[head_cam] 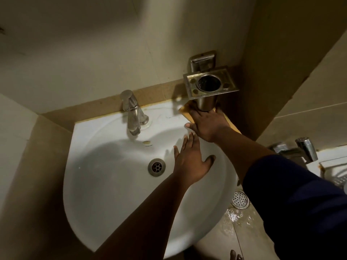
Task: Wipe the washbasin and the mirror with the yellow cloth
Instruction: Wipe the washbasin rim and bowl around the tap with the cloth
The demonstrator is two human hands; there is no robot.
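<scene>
The cloth (187, 112) is pressed flat on the back right corner of the basin (105, 184) ledge by the right hand (207, 123), directly under the metal cup (206, 104) that hangs in the wall holder (210, 83). The right hand's fingers are laid out straight over the cloth, their tips hidden behind the cup, so nothing is gripped; the cloth is only held down by pressure. The left hand (189, 162) is spread wide and flat, seemingly resting on the inner right slope of the bowl, and nothing is held by it.

The ledge is judged to be the part being wiped now. For this corner to be done well, the cloth should be kept flat under the palm and drawn along the ledge towards the tap (132, 113), so that the dark marks seen between tap and cloth are taken up. The cup should be cleared carefully, since the knuckles are close beneath it. The seam against the wall should be followed with the cloth's edge. The bowl around the drain (156, 167) appears not yet reached. The mirror is not in view.
</scene>
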